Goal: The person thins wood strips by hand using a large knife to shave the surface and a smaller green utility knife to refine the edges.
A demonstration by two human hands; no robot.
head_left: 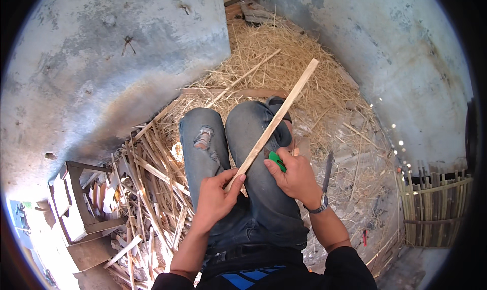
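A long pale wooden strip (pixel 279 116) slants up and away to the right across my lap. Its near end is pinched between the thumb and fingers of my left hand (pixel 217 196). My right hand (pixel 296 176) is closed around a green-handled knife (pixel 277 161), beside the strip's right edge. A small dark part of the knife shows by the strip; whether it touches the wood I cannot tell. Beneath both hands are my legs in worn jeans (pixel 248 132), torn at the left knee.
Split wood pieces (pixel 157 188) lie heaped on the left by a wooden frame (pixel 81 203). Straw (pixel 269 41) covers the floor ahead, between plastered walls (pixel 127 41). On the right are a dark long blade-like piece (pixel 328 171) and a woven stick basket (pixel 436 209).
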